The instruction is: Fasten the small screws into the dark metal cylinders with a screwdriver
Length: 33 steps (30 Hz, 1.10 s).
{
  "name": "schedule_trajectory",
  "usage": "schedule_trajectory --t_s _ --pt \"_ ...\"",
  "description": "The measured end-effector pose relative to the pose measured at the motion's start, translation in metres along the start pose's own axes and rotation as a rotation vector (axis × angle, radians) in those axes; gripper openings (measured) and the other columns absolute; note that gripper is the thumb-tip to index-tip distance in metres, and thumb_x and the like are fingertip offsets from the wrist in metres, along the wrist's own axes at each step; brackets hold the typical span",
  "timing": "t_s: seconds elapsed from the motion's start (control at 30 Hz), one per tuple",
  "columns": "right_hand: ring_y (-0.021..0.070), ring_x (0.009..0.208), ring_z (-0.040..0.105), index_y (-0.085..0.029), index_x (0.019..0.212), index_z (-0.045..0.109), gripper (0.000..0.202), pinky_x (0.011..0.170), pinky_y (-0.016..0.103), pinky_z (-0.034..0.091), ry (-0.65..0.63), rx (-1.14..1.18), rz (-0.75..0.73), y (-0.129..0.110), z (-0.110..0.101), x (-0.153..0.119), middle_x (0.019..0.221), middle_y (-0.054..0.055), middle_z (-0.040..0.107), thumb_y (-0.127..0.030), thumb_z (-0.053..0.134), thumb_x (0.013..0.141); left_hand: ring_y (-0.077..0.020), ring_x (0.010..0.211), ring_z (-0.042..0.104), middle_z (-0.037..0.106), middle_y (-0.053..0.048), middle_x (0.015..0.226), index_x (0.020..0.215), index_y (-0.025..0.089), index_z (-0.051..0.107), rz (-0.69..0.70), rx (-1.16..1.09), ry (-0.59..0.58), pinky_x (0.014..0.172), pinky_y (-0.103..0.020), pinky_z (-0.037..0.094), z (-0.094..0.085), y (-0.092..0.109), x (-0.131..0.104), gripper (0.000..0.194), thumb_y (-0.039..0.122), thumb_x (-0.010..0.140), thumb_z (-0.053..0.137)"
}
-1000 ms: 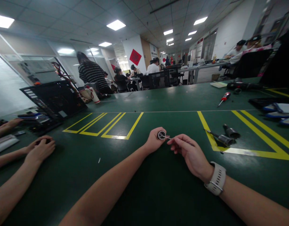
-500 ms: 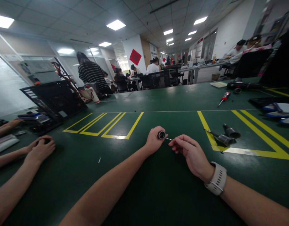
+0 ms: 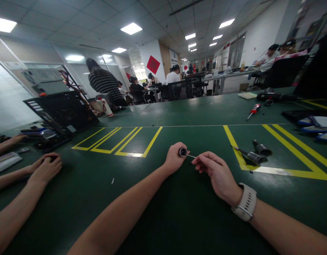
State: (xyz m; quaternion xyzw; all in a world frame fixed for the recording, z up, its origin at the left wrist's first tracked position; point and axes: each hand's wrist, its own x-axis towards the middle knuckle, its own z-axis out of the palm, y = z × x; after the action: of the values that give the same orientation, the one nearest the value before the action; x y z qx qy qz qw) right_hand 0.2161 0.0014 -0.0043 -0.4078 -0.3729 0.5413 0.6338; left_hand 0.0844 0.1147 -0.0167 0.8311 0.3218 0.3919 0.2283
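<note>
My left hand (image 3: 174,158) is closed around a dark round metal part (image 3: 182,152), its hollow end facing me. Between the fingertips of my right hand (image 3: 215,172) is a thin metal rod (image 3: 192,156), whose far end reaches the side of the round part. A pale watch is on my right wrist. To the right, near a yellow tape corner, two dark metal cylinders (image 3: 255,158) (image 3: 262,148) lie on the green table (image 3: 195,219), one with a thin shaft.
A red screwdriver (image 3: 254,111) and a black power tool (image 3: 276,97) lie at the back right, with blue-white items (image 3: 319,124) nearer. At left are another person's hands (image 3: 46,168) and a black case (image 3: 64,111). Several people sit in the background.
My right hand has shifted very slightly to the right with the thin rod. My left hand keeps its grip in nearly the same place.
</note>
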Motion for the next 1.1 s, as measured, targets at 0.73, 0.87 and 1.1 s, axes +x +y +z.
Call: schedule_trajectory --t_s 0.73,0.87,1.1 --pt "0.0152 0.067 0.053 -0.018 0.069 0.064 0.013 0.062 0.030 0.039 -0.003 0.081 0.010 -0.0031 0.0010 0.0012 0.073 0.003 0.064 -0.027 0.059 0.078 -0.0073 0.055 0.039 0.043 0.004 0.061 0.062 0.015 0.046 0.040 -0.211 -0.109 0.055 -0.020 0.033 -0.0031 0.0024 0.0004 0.022 0.026 0.071 0.063" --pt "0.0151 0.067 0.053 -0.019 0.070 0.063 0.014 0.063 0.030 0.039 -0.004 0.060 -0.007 -0.0029 0.0008 -0.0003 0.073 0.002 0.063 -0.026 0.057 0.080 -0.0075 0.056 0.040 0.044 0.004 0.062 0.063 0.015 0.046 0.024 -0.232 -0.131 0.054 -0.020 0.033 -0.0030 0.0033 0.0002 0.022 0.027 0.071 0.063" --pt "0.0151 0.069 0.053 -0.020 0.073 0.063 0.014 0.064 0.031 0.039 0.005 -0.082 -0.049 0.0010 0.0005 -0.0023 0.077 0.001 0.063 -0.028 0.056 0.082 -0.0072 0.053 0.039 0.044 0.005 0.059 0.062 0.015 0.046 0.014 -0.074 -0.060 0.053 -0.020 0.032 -0.0013 0.0023 -0.0001 0.022 0.026 0.071 0.063"
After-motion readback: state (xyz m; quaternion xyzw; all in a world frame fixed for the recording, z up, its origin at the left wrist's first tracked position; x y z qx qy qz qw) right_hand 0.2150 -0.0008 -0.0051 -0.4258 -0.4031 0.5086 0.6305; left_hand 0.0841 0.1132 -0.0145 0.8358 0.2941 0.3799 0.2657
